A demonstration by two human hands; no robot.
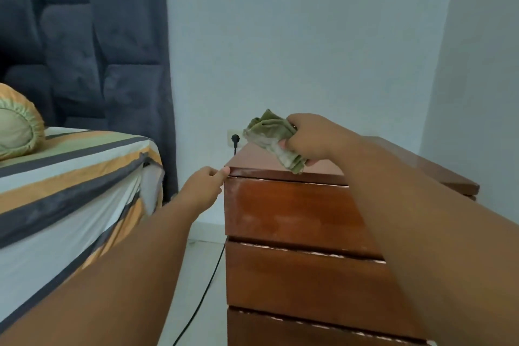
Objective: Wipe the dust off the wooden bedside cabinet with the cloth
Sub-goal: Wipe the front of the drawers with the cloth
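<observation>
The wooden bedside cabinet [283, 213] is reddish brown with three drawer fronts and stands against the white wall. Pale dusty smears show on its top drawer front. My right hand [314, 137] grips a bunched green cloth [271, 137] just above the cabinet's top; the cloth's lower end hangs near the front edge. My left hand [206, 184] has its fingers curled, with the thumb touching the top's front left corner.
A bed with a striped sheet [70, 177] and a round bolster [16, 126] lies to the left, under a dark padded headboard [84, 36]. A black plug [235, 138] sits in a wall socket behind the cabinet, and its cable [207, 289] trails down across the floor.
</observation>
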